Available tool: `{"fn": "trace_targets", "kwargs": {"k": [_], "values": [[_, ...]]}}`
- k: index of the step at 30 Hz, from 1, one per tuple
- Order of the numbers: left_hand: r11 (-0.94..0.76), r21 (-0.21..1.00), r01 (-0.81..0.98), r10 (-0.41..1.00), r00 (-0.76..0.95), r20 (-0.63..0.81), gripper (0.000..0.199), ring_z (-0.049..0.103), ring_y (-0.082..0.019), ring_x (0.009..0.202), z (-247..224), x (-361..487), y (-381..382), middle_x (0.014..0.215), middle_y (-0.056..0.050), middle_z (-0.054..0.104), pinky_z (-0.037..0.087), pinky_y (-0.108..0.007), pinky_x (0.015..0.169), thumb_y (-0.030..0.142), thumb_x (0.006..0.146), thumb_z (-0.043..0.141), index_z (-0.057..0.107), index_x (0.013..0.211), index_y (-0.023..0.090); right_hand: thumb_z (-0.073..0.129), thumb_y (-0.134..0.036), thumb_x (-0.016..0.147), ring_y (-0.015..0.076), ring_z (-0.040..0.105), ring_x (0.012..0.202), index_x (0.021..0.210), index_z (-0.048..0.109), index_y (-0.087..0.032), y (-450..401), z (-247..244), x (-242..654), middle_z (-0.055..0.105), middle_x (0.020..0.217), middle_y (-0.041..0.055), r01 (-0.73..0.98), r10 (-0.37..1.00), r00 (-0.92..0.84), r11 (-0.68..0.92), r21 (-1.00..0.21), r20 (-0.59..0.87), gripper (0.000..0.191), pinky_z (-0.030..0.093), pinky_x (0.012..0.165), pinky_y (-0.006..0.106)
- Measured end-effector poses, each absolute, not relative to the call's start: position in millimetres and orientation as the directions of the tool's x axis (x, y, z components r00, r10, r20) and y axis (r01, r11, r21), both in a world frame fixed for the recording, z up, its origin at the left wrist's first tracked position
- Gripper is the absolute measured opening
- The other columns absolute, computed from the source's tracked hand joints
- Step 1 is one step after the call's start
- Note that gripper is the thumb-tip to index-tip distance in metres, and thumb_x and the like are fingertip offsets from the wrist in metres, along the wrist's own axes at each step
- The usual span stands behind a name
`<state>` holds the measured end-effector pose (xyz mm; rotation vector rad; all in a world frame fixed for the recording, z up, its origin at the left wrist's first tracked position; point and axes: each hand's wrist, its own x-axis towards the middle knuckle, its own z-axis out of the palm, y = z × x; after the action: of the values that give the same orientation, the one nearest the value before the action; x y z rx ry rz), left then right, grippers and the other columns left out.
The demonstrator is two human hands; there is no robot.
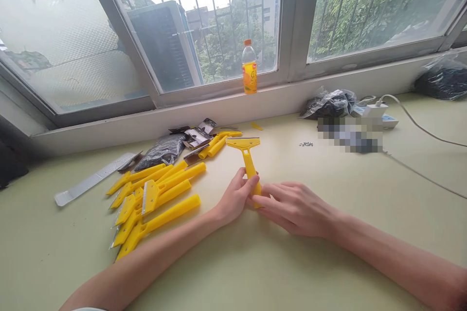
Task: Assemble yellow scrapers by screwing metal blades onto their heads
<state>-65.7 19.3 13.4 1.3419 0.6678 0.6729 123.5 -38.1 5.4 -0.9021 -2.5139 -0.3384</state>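
A yellow scraper (249, 160) with a metal blade along its wide head stands upright above the table, blade end up. My left hand (239, 194) is closed round its handle, the thumb lying across the front. At the handle's lower end, the bent fingers of my right hand (292, 206) grip it from the right; their tips are partly hidden. Several more yellow scrapers (175, 192) lie in a pile left of my hands, heads toward the left. Further back are some yellow handles (219, 146).
Behind the pile lie a bag of black parts (162, 149), printed cards (199, 136) and a clear plastic strip (95, 180). Small screws (306, 144) sit right of centre. A drink bottle (250, 70) stands on the sill; a white charger (375, 111) with cables is at the right.
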Motion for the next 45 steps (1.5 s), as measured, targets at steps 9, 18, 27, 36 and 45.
{"fn": "trace_targets", "kwargs": {"k": [9,18,27,36,45], "values": [[0.121,0.991,-0.053,0.762,0.645,-0.059,0.040,0.059,-0.012,0.062,13.9,-65.9,18.9,0.078,0.001,0.059,0.047,-0.023,0.057,0.055,0.093,0.057,0.044,0.109,0.020,0.047,-0.030,0.102,0.0142,0.059,0.070,0.126,0.053,-0.020,-38.4,3.7,122.5,0.065,0.096,0.0028,0.653,0.527,-0.681,0.752,0.096,0.508,0.027,0.042,0.062,0.030],[0.104,0.994,-0.042,0.776,0.629,-0.054,0.044,0.056,-0.012,0.059,14.6,-65.8,19.0,0.073,0.003,0.057,0.042,-0.022,0.055,0.057,0.091,0.059,0.046,0.109,0.019,0.043,-0.024,0.102,0.0131,0.060,0.070,0.127,0.053,-0.020,-40.6,4.3,121.0,0.065,0.094,0.0031,0.661,0.536,-0.676,0.745,0.093,0.506,0.027,0.043,0.061,0.028],[0.111,0.993,-0.031,0.771,0.633,-0.066,0.046,0.055,-0.012,0.059,16.4,-65.9,18.6,0.073,0.003,0.056,0.042,-0.022,0.055,0.058,0.090,0.060,0.046,0.110,0.019,0.046,-0.029,0.102,0.0137,0.061,0.070,0.123,0.055,-0.019,-40.8,3.2,119.2,0.065,0.093,0.0031,0.654,0.519,-0.668,0.751,0.089,0.533,0.025,0.043,0.060,0.029],[0.073,0.997,-0.027,0.782,0.622,-0.041,0.043,0.057,-0.012,0.060,14.0,-65.7,19.4,0.074,0.002,0.057,0.041,-0.022,0.055,0.056,0.092,0.058,0.046,0.110,0.019,0.046,-0.022,0.099,0.0139,0.057,0.069,0.124,0.057,-0.017,-43.2,2.2,118.3,0.066,0.094,0.0047,0.666,0.503,-0.694,0.720,0.194,0.515,0.027,0.042,0.060,0.029],[0.102,0.994,-0.047,0.776,0.629,-0.050,0.046,0.052,-0.010,0.054,15.7,-64.8,18.9,0.071,0.004,0.054,0.037,-0.021,0.050,0.057,0.089,0.061,0.046,0.108,0.019,0.043,-0.015,0.099,0.0125,0.054,0.065,0.116,0.059,-0.017,-43.2,2.9,117.1,0.062,0.088,0.0021,0.665,0.496,-0.682,0.726,0.173,0.538,0.023,0.040,0.059,0.028]]}}
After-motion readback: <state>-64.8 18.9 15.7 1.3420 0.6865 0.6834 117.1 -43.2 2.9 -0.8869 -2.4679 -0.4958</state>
